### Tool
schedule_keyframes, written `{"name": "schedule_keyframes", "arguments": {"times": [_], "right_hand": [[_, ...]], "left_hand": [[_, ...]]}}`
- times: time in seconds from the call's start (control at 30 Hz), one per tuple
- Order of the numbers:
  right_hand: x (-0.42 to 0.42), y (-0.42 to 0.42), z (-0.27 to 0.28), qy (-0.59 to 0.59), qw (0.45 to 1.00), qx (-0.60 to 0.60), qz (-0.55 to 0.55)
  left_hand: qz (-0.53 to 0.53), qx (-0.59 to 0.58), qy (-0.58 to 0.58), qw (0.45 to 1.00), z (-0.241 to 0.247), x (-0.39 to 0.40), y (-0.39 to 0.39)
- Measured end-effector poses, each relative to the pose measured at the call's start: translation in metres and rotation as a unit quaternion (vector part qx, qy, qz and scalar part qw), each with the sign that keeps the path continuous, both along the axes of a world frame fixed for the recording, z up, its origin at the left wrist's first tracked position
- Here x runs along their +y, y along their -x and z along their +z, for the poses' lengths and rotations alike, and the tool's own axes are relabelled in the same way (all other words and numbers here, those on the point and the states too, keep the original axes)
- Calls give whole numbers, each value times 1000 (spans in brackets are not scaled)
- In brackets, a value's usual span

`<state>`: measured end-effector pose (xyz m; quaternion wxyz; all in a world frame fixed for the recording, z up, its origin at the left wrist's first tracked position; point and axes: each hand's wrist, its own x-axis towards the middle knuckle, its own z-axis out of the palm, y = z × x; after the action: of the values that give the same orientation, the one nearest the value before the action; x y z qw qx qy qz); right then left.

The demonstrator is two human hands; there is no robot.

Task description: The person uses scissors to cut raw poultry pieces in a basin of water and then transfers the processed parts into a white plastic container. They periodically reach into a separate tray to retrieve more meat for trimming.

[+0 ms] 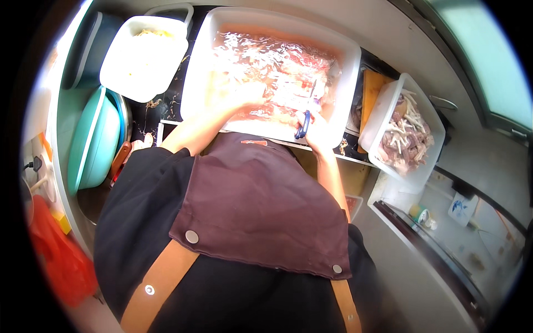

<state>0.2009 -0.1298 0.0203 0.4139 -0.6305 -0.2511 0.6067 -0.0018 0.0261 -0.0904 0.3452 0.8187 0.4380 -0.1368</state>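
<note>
A large white plastic tub [353, 79] in front of me holds reddish water with raw meat pieces [306, 68] in it. My right hand [318, 129] grips scissors [307, 120] by their dark blue handles at the near right of the tub. The blades point away from me, over the meat. Inside the tub, my left hand [251, 95] reaches to the meat at the middle. Glare washes out its fingers, so whether they pinch a piece is unclear.
At the left stand a white container [139, 79] with yellowish bits, a turquoise basin [98, 141] and a brown-handled tool [120, 158]. On the right, a tilted white tub [377, 125] holds raw meat and poultry feet [397, 135], beside an orange board [371, 93]. A red plastic bag [62, 258] lies lower left.
</note>
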Motion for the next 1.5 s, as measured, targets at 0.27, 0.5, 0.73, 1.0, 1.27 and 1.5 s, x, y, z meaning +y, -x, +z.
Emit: {"name": "schedule_keyframes", "arguments": {"times": [0.27, 0.5, 0.73, 1.0, 1.27, 1.5], "right_hand": [[4, -2, 3, -33, 997, -63, 17], [17, 2, 3, -58, 996, -37, 51], [54, 28, -28, -87, 995, 15, -41], [48, 42, -41, -61, 954, 269, -117], [65, 43, -31, -111, 916, 381, -53], [57, 63, -32, -34, 947, 274, -163]], "left_hand": [[-101, 38, 44, 993, -9, -21, 6], [294, -333, 290, 848, 10, -7, 34], [255, -372, 1, 892, 92, -43, -26], [238, -433, 121, 861, 97, -49, -5], [336, -520, 180, 764, 93, -72, 11], [267, -556, 48, 785, 93, -77, 0]]}}
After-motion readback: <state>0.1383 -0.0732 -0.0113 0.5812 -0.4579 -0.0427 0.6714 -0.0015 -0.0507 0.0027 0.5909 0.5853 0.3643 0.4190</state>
